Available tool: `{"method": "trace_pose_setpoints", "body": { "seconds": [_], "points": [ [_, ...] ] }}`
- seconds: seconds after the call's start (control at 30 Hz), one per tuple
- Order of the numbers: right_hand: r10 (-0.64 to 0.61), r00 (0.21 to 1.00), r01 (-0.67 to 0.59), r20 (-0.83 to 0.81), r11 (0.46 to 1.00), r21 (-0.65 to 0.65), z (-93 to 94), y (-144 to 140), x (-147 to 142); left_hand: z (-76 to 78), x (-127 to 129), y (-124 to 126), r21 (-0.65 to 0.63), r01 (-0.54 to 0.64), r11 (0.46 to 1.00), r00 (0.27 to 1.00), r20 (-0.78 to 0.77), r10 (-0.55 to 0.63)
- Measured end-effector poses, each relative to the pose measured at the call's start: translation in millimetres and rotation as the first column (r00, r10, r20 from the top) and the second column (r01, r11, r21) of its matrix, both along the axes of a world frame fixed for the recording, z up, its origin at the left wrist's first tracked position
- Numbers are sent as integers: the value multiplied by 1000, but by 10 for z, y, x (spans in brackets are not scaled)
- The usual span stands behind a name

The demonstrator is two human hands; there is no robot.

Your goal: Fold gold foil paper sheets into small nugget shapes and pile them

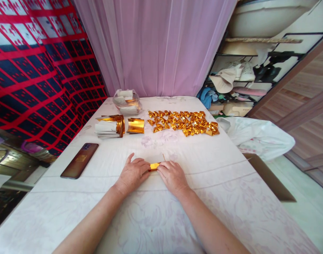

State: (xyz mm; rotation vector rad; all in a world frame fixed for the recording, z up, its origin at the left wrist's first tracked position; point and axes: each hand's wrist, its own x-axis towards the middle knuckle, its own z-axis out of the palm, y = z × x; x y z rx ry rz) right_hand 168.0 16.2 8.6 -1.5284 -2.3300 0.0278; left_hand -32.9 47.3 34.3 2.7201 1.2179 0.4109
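A small folded piece of gold foil paper lies on the table between my hands. My left hand presses its fingers on the left end, thumb raised a little apart. On the right end rest the closed fingers of my right hand. Much of the piece is hidden under the fingertips. A thin brownish stick-like thing shows just above my right fingers; its kind is unclear. Farther back, several folded gold foil pieces sit in rows. Left of them are a small gold foil stack and a larger paper stack.
A phone lies face down at the left edge of the table. A clear plastic bag of paper rolls stands at the back. Beyond the right edge are a white plastic bag, a cardboard piece and a shelf with shoes.
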Motion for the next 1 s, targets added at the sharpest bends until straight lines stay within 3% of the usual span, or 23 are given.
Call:
{"method": "trace_pose_setpoints", "body": {
  "seconds": [0.37,0.63,1.0],
  "points": [
    [-3,1000,2,-23,999,-51,83,-131,-45,-53,163,-287,152,-126,980,991,-19,130],
    [-15,992,9,-124,999,-51,37,-134,-35,-135,31,-224,-50,-161,986,979,120,166],
    [-68,986,53,-150,993,-101,48,-123,-77,-139,100,-231,-102,-181,978,960,199,198]
  ]
}}
